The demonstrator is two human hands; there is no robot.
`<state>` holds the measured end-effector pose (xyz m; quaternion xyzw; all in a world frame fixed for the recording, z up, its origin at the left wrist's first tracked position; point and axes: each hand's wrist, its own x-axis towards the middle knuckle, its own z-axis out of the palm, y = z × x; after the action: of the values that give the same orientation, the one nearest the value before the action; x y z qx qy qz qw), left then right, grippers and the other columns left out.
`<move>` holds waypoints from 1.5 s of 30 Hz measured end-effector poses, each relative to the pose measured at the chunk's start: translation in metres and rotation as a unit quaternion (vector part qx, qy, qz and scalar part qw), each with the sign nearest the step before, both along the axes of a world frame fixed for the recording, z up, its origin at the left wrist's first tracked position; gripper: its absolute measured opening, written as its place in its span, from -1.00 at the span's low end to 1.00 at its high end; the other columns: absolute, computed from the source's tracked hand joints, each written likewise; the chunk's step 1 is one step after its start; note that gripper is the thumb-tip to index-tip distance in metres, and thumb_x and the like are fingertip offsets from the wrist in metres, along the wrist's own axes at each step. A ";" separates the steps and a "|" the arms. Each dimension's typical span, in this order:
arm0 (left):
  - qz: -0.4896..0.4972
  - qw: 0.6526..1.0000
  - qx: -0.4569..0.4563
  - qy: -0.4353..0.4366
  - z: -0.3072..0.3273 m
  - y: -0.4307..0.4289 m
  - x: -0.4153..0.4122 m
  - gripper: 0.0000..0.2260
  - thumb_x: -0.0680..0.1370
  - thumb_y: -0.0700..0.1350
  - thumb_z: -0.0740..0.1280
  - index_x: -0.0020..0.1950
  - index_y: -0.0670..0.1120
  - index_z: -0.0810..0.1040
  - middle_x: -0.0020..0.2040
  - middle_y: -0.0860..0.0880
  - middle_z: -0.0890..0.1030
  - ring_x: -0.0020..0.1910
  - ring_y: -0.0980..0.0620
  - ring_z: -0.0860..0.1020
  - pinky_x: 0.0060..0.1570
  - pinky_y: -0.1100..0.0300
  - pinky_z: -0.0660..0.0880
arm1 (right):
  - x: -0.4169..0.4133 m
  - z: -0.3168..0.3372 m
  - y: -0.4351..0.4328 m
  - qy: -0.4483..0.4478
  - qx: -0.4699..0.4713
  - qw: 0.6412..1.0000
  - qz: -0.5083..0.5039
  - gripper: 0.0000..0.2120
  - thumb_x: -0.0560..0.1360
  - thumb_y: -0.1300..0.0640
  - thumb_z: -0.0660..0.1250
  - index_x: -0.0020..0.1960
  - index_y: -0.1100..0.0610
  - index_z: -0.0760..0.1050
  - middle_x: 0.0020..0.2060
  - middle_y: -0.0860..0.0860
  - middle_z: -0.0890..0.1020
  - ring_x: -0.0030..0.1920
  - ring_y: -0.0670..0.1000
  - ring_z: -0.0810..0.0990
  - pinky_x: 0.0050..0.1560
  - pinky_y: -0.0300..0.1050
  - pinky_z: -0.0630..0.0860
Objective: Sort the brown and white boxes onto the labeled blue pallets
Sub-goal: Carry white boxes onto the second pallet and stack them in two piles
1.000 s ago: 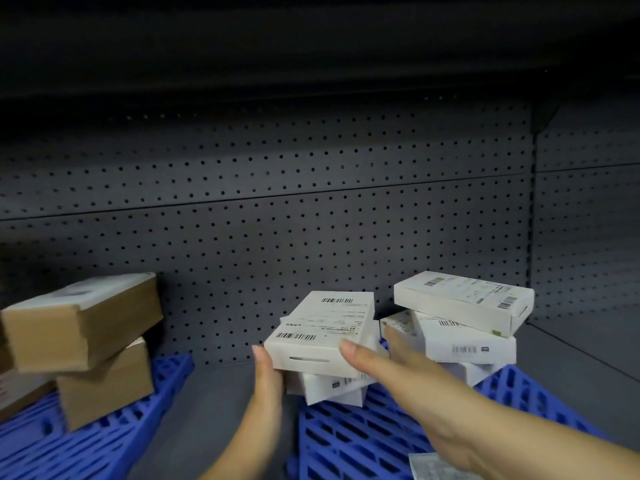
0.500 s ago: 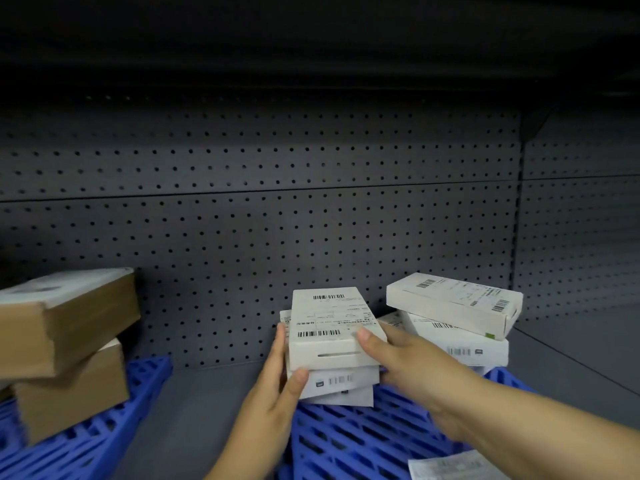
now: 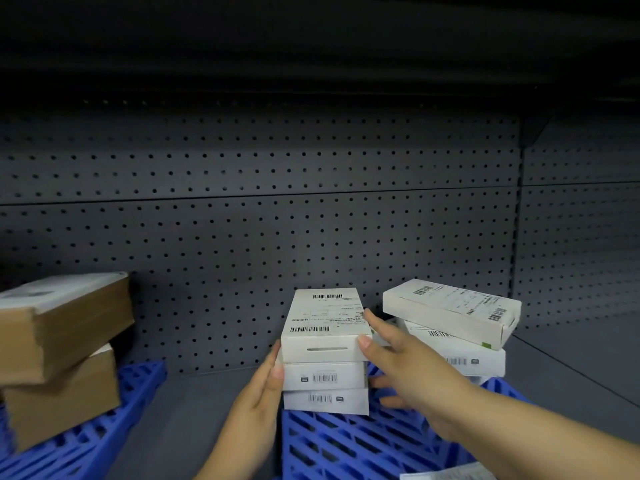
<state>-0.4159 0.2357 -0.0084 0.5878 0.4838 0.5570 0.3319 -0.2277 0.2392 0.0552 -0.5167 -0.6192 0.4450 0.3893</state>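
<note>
A white box (image 3: 325,323) with barcode labels lies on top of two more white boxes (image 3: 325,388), forming a squared stack at the back left corner of the right blue pallet (image 3: 346,445). My left hand (image 3: 263,386) presses flat against the stack's left side. My right hand (image 3: 405,362) holds the top box's right side, thumb on its front corner. A second stack of white boxes (image 3: 450,323) stands just right, its top one skewed. On the left blue pallet (image 3: 104,431) two brown boxes (image 3: 59,341) are piled.
A grey pegboard wall (image 3: 277,237) closes the back of the shelf, and a dark shelf overhangs above. A strip of grey shelf floor (image 3: 180,410) separates the two pallets. A paper label (image 3: 446,474) lies at the right pallet's front edge.
The top white box was turned from a skewed angle and set down square on the stack. My left hand slid to the stack's side; my right hand moved to the box's right edge.
</note>
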 end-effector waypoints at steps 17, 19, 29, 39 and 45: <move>0.006 1.000 -0.017 -0.002 -0.003 0.002 0.014 -0.48 0.38 0.15 0.18 0.35 0.27 0.28 0.17 0.41 0.48 0.20 0.28 0.47 0.31 0.12 0.38 | 0.006 -0.013 0.021 0.071 -0.043 0.996 0.014 -0.60 0.54 -0.15 0.16 0.34 -0.42 0.19 0.41 -0.20 0.34 0.44 -0.01 0.26 0.40 0.18 0.26; 0.015 0.999 -0.012 0.029 -0.002 0.002 0.016 -0.47 0.38 0.19 0.16 0.35 0.37 0.19 0.17 0.47 0.44 0.24 0.28 0.44 0.32 0.09 0.36 | 0.008 -0.013 0.023 0.073 -0.047 0.996 0.011 -0.65 0.56 -0.13 0.14 0.31 -0.43 0.27 0.33 -0.23 0.43 0.38 -0.01 0.35 0.35 0.18 0.34; 0.059 0.998 -0.015 0.025 0.002 0.007 0.020 -0.67 0.52 0.01 0.21 0.11 0.49 0.39 0.11 0.44 0.50 0.23 0.22 0.46 0.30 0.06 0.38 | 0.014 -0.015 0.022 0.021 0.001 0.999 0.037 -0.57 0.57 0.18 0.18 -0.04 -0.40 0.50 -0.02 -0.22 0.68 0.09 -0.11 0.60 0.25 -0.01 0.48; 0.078 0.994 -0.015 0.073 -0.001 0.005 0.024 -0.59 0.55 -0.05 0.23 0.12 0.52 0.34 0.04 0.45 0.47 0.10 0.25 0.53 0.19 0.32 0.40 | 0.012 -0.017 0.010 -0.080 0.069 0.994 0.027 -0.64 0.48 0.09 0.22 0.20 -0.26 0.41 0.05 -0.26 0.62 0.13 -0.20 0.53 0.29 -0.04 0.40; 0.086 0.985 -0.016 0.147 0.009 -0.005 0.030 -0.56 0.58 -0.06 0.19 0.28 0.35 0.06 -0.04 0.52 0.28 -0.11 0.50 0.34 -0.16 0.73 0.21 | 0.013 -0.020 0.011 -0.055 0.060 0.997 0.002 -0.71 0.43 0.10 0.25 0.08 -0.19 0.50 -0.01 -0.28 0.65 0.11 -0.19 0.56 0.27 0.00 0.41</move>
<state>-0.3858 0.2306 0.0006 0.6140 0.5850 0.4834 0.2171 -0.2151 0.2504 0.0351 -0.5154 -0.6662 0.3785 0.3838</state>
